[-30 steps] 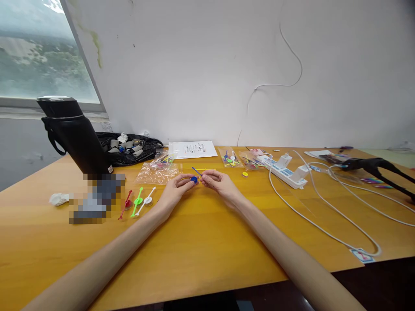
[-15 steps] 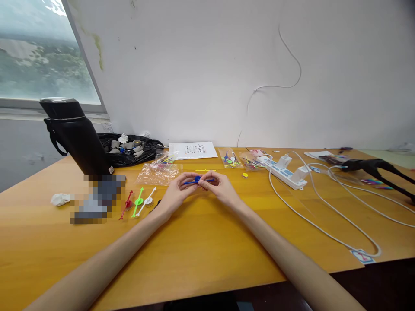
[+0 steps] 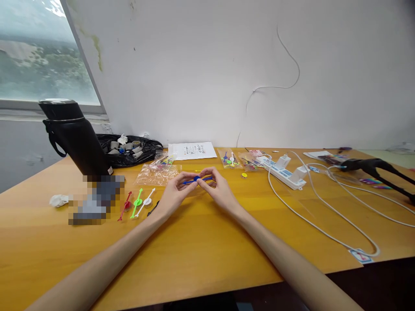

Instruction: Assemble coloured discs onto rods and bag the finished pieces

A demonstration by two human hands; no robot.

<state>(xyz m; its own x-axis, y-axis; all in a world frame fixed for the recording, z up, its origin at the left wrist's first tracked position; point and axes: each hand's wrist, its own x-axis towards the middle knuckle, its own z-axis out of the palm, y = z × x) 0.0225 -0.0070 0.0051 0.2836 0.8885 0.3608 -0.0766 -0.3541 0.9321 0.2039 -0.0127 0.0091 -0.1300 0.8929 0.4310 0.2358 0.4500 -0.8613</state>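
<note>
Broadly, the wooden surface (image 3: 201, 242) carries everything, from one black flask (image 3: 76, 136) at the far left and one black bag of scraps (image 3: 129, 149) beside it, through one white power strip (image 3: 285, 170) with its cables on the right, down to the small plastic pieces.

Both hands meet above the middle of the surface, just in front of the clear plastic bags (image 3: 158, 172). The left hand (image 3: 173, 196) and right hand (image 3: 218, 192) each pinch the same thing — a blue stick with a blue disc (image 3: 196, 179) on it. Its long axis runs nearly level, left to right, so one end points toward each grip; the disc sits between the two sets of fingertips, about equally near to both hands. Each grip is closed on the blue piece, held a little above the surface.

Counted by colour, three finished sticks lie side by side left of the left hand — one red (image 3: 125, 206), one green (image 3: 137, 202), one white (image 3: 146, 201) — with one dark stick (image 3: 153, 208) just beside them. One yellow disc (image 3: 244, 175) lies apart to the right, and one yellow stick (image 3: 202, 170) lies beyond the hands.
</note>
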